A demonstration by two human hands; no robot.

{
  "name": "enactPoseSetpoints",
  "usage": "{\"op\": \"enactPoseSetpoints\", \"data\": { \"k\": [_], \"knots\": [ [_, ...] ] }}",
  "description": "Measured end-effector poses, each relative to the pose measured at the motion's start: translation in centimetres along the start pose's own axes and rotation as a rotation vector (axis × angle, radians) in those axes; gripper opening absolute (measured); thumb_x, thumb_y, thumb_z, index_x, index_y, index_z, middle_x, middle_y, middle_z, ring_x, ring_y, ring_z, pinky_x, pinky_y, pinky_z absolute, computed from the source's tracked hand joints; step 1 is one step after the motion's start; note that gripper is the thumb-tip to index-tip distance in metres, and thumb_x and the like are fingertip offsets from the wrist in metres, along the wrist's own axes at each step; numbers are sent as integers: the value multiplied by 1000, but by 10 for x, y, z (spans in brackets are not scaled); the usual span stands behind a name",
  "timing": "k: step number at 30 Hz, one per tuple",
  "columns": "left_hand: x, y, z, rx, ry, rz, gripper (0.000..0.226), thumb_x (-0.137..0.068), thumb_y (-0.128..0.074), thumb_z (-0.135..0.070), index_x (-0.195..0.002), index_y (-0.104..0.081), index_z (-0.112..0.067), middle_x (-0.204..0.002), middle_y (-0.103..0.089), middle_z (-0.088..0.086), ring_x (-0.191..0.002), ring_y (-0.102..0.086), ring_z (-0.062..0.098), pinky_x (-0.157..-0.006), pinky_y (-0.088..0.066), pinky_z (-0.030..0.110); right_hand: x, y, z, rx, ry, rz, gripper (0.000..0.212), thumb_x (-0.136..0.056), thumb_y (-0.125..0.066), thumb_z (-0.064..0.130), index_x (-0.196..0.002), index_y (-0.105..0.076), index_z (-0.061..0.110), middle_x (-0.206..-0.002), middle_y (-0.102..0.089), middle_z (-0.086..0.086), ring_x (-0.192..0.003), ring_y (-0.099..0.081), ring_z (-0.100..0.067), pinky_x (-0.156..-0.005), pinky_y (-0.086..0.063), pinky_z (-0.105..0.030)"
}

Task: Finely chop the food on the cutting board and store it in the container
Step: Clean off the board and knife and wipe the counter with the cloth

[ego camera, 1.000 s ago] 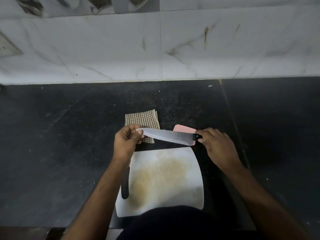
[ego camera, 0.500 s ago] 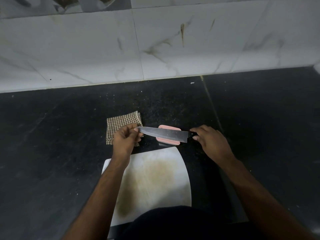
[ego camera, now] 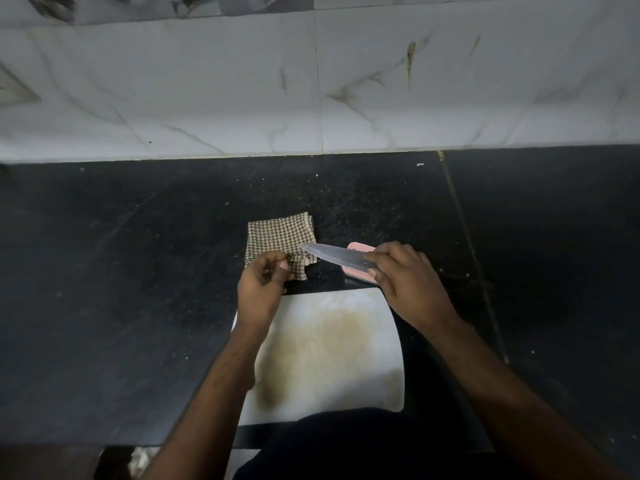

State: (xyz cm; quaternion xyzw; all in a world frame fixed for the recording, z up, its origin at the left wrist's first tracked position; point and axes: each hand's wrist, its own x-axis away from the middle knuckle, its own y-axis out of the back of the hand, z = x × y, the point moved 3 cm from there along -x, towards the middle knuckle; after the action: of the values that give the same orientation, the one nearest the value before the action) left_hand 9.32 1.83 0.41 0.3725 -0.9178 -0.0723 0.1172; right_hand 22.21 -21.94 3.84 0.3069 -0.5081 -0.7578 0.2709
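Dim, soft-focused picture with wide-angle bowing and dark lower corners.

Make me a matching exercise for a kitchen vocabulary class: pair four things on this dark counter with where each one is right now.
Things
1. steel-bladed kitchen knife
2. brown checked folded cloth
3. pink flat object
4. white stained plastic cutting board

Places
A. nearest the person, between the forearms
B. partly hidden under the blade
C. held in the right hand
D. just beyond the left hand

Pairs: 1-C, 2-D, 3-B, 4-A
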Motion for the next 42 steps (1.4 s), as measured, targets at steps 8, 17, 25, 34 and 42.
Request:
{"op": "enactPoseSetpoints", "data": {
  "k": [8, 17, 25, 34, 42],
  "knots": [
    [6, 6, 3, -21, 25, 27, 12, -101, -63, -11, -110, -70, -16, -99, -75, 3, -86, -74, 17, -70, -55, 24, -37, -23, 22, -21, -109, 112, 45, -100, -57, 33, -142, -54, 16, -132, -54, -2, -121, -50, -19, -97, -47, -39],
    [-5, -53, -16, 116, 152, 179, 29, -105, -58, -34, -122, -64, -12, -102, -77, 4, -88, -76, 17, -70, -60, 31, -45, -24, 23, -10, -53, 137, 48, -99, -60, 30, -144, -53, 17, -126, -54, 0, -113, -48, -15, -89, -50, -32],
    [-7, -50, -18, 381, 269, 110, 24, -108, -52, -22, -111, -66, -2, -98, -77, 21, -80, -74, 22, -61, -57, 26, -50, -18, 41, -52, 0, 177, 54, -95, -65, 39, -144, -52, 21, -125, -52, 3, -113, -47, -15, -94, -47, -37],
    [-14, -34, -17, 404, 304, 20, 24, -108, -51, -19, -113, -65, 0, -89, -77, 16, -73, -75, 18, -62, -60, 26, -66, -8, 31, -112, -113, 143, 43, -91, -61, 57, -115, -67, 21, -114, -57, 1, -108, -49, -16, -89, -47, -38],
    [-21, -48, -13, 389, 337, 16, 27, -108, -53, -22, -113, -66, 1, -91, -78, 17, -75, -76, 19, -62, -61, 25, -30, 4, -17, -29, -266, 135, 39, -97, -54, 52, -119, -64, 20, -114, -56, -2, -106, -53, -21, -89, -47, -43]
  ]
}}
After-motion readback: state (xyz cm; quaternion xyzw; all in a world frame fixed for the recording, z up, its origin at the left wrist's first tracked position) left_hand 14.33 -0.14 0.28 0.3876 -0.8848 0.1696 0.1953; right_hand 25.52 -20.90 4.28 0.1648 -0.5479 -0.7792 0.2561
